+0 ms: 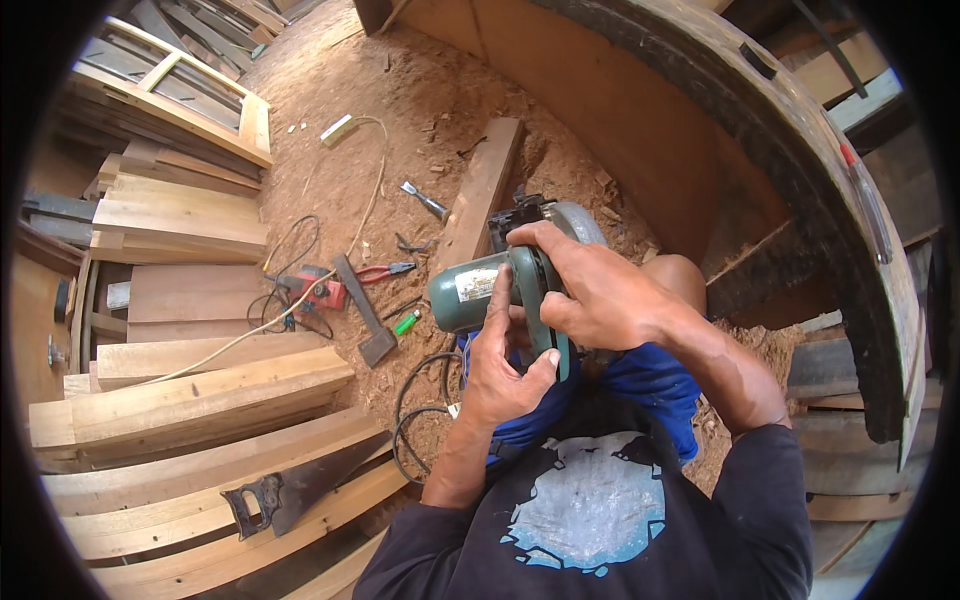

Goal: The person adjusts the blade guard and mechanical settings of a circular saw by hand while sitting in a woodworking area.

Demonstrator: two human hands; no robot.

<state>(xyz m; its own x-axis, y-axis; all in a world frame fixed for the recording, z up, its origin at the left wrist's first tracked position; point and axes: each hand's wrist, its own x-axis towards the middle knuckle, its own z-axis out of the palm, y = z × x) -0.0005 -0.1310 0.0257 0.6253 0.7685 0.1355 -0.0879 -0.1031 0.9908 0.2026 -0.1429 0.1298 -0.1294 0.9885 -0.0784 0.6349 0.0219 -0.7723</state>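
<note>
I have the green power tool (464,296) above the lap, its round metal part (576,222) pointing away from the body. The left hand (497,372) grips it, index finger stretched along the casing and thumb on the handle's near end; the fingers underneath are hidden from me. The right hand (600,290) is closed over the top from the other side, thumb bent against the handle.

My tightest side is the right: a large curved panel (640,130) with a dark, thick rim sweeps round past the right knee. A plank (490,180) lies just beyond the tool, so room straight ahead is narrow. The sawdust floor (320,190) opens wider ahead and to the left, though a chisel (428,202), pliers (385,272), a hammer (366,318) and a red power tool (318,290) lie on it. Further left, stacked boards (210,395) end in a ragged edge, with a handsaw (305,490) resting on the nearer ones.
</note>
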